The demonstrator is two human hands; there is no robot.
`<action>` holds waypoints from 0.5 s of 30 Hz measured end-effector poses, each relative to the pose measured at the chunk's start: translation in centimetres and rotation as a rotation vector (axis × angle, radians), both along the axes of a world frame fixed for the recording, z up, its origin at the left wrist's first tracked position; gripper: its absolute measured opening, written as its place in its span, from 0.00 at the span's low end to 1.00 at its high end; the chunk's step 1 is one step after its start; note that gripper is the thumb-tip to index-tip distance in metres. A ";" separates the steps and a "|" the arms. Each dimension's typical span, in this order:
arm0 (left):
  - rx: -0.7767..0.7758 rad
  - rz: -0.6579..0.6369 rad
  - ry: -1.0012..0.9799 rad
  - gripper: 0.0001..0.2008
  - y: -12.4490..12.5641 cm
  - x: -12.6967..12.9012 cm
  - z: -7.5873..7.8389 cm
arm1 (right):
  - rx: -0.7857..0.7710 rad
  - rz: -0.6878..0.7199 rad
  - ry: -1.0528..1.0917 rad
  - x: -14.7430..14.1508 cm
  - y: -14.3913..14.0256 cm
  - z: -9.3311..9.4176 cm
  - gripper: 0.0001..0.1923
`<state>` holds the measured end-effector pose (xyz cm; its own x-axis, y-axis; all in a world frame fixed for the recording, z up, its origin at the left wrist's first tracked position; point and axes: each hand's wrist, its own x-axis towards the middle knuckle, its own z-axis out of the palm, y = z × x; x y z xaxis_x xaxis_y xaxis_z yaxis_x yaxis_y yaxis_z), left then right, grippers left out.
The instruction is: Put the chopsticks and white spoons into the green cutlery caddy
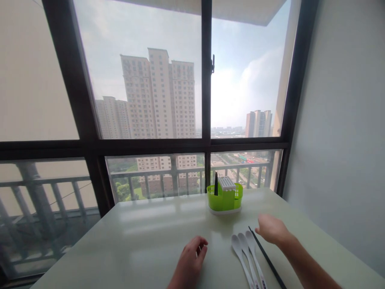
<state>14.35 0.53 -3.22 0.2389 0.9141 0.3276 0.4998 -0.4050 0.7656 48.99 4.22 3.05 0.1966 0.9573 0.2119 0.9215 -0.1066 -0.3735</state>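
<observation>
My left hand rests on the table to the left of the spoons, its fingers loosely bent, the thumb apart and nothing held. My right hand is curled closed just right of the tips of the black chopsticks. Its back faces me, so whatever may be inside the fingers is hidden. Between my hands, three white spoons lie side by side, bowls pointing away from me. The chopsticks lie to their right. Beyond them stands a bright green utensil basket with dark sticks upright in its left part.
The pale glossy table reaches to a large window with dark frames. A plain wall runs along the right side. Outside are a railing and tall buildings.
</observation>
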 end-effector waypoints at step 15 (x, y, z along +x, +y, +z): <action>0.018 0.015 0.026 0.11 0.4 -0.4 -0.5 | -0.194 -0.031 -0.088 -0.3 -0.2 -4.9 0.09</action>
<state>13.92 0.89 -3.73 0.2338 0.9118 0.3377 0.5254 -0.4107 0.7451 48.70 4.01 -1.80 0.2152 0.9757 0.0420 0.9448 -0.1971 -0.2617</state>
